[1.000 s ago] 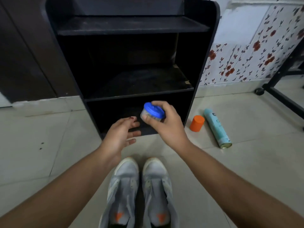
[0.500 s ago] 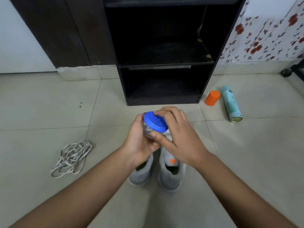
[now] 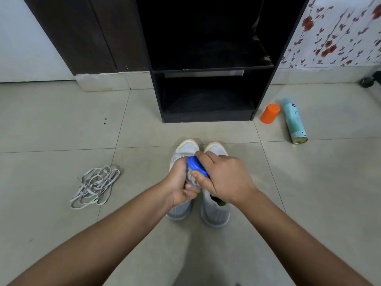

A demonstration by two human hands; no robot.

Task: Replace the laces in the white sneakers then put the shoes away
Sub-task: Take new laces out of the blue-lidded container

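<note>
Above the white sneakers (image 3: 215, 213), toes toward the black shelf (image 3: 206, 118), our left hand (image 3: 181, 182) gripped a jar (image 3: 190, 179) while our right hand (image 3: 226, 178) clasped its blue lid (image 3: 198, 166), apparently to twist it; laces (image 3: 95, 185) lay left.

Sneakers (image 3: 215, 211) soft matt cloth; lid (image 3: 196, 166) smooth blue plastic; floor (image 3: 309, 182) glossy tile (slight sheen); shelf (image 3: 206, 117) matt black wood.

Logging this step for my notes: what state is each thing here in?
sneakers: side by side on the floor.
jar: tilted, held above the sneakers.
blue lid: on the jar.
left hand: grips the jar.
right hand: grips the blue lid.
laces: loose tangle on the floor.
spray can: lying on its side.
orange cylinder: standing upright.
</note>
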